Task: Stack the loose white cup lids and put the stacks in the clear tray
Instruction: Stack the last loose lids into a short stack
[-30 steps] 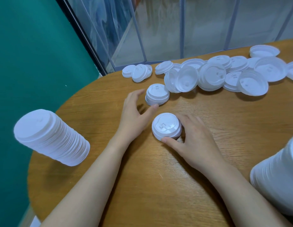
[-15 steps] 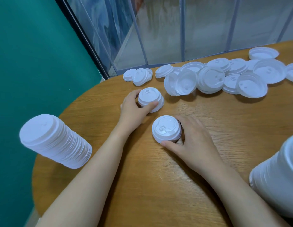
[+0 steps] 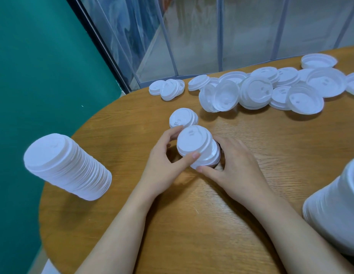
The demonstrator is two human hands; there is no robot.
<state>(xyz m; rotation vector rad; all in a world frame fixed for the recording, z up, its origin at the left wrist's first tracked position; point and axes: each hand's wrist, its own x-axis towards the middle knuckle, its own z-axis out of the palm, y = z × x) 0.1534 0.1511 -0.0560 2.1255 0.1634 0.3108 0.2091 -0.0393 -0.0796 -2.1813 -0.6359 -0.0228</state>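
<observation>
- Far left: a tall lid stack (image 3: 67, 167) stands leaning on the wooden desk (image 3: 211, 224), well apart from both hands.
- Left of centre: the left hand (image 3: 162, 165) curls its fingers and thumb around the small lid stack (image 3: 198, 147), thumb tip on the near rim, fingertips on the far-left edge.
- Centre: this small lid stack sits tilted between the two hands; whether its base touches the desk cannot be told.
- Just behind it, touching the left fingertips: a second short stack (image 3: 183, 117) rests on the desk.
- Right of centre: the right hand (image 3: 237, 167) cups the small lid stack from the right, thumb under its near edge, fingers curved behind it.
- Far edge, centre to right: loose lids (image 3: 271, 89) lie scattered and overlapping.
- Far right: another tall stack (image 3: 336, 206), partly cut off by the frame.
</observation>
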